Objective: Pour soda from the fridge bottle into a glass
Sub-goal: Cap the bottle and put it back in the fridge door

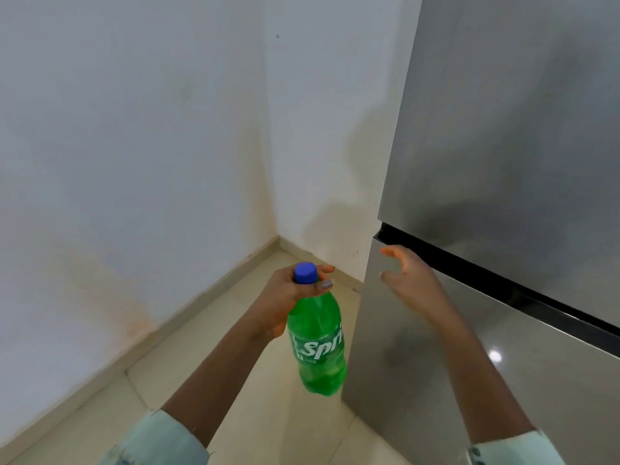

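A green Sprite bottle (318, 344) with a blue cap hangs upright in front of me, over the floor. My left hand (289, 298) grips it around the neck just below the cap. My right hand (407, 280) is open with fingers spread, close to the front of the lower fridge door, near its top left corner. The silver fridge (510, 162) fills the right side, both doors closed, a dark gap between them. No glass is in view.
White walls (134, 129) meet in a corner behind the bottle, with a beige skirting along the bottom. Beige floor tiles (201, 380) run from the corner toward me, left of the fridge.
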